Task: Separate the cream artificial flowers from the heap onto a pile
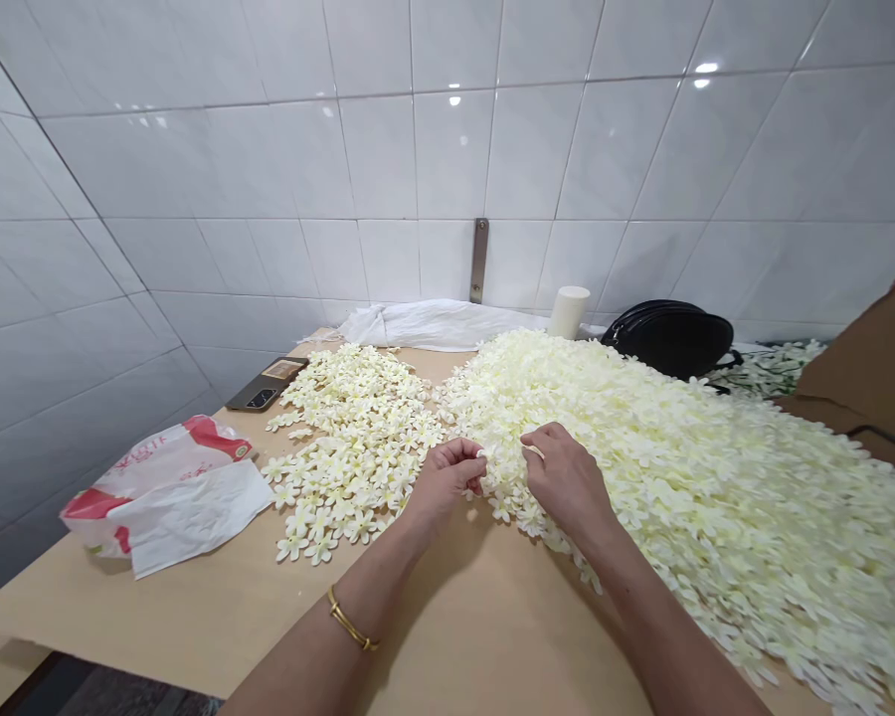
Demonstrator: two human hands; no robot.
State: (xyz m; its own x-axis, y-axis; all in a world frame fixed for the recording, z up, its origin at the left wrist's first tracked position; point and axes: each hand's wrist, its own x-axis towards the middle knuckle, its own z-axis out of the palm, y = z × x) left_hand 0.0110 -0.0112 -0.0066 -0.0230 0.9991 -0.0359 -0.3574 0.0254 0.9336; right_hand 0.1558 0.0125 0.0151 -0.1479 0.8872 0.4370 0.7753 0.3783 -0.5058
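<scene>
My left hand (447, 475), with a gold bangle on its wrist, is closed in a pinch on a small white artificial flower (481, 454), mostly hidden by the fingertips. A short gap to the right, my right hand (563, 472) has its thumb and fingers curled together at the edge of a large heap of pale cream artificial flowers (686, 477). Whatever those fingers hold, if anything, is hidden. Left of my left hand spreads a smaller, flatter pile of similar flowers with yellow centres (350, 428). Both piles lie on a light wooden table (484, 636).
A tissue pack (164, 467) and a phone (267, 384) lie at the left. Along the tiled wall are white cloth (433, 324), a cream cylinder (568, 311) and a black bag (667, 338). A cardboard box (865, 368) stands at the far right.
</scene>
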